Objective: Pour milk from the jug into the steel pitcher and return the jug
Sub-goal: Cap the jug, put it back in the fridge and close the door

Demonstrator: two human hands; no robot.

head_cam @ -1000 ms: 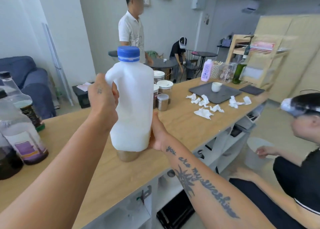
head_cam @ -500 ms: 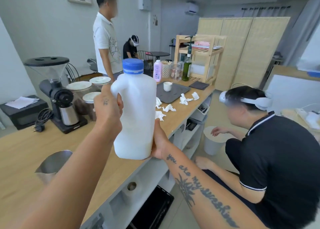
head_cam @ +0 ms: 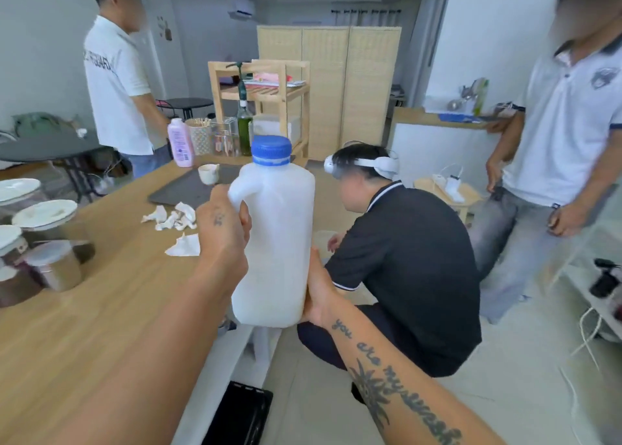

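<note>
Jug point(head_cam: 276, 242): upright, capped, airborne.
Left hand point(head_cam: 223, 232): my fingers curl round its handle.
Right hand point(head_cam: 318, 293): I clasp its lower side.

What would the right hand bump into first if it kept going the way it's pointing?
The milk jug. The right hand holds its lower side and points up and inward, straight at it. Past the jug comes probably the wooden counter, though depth is unclear.
</note>
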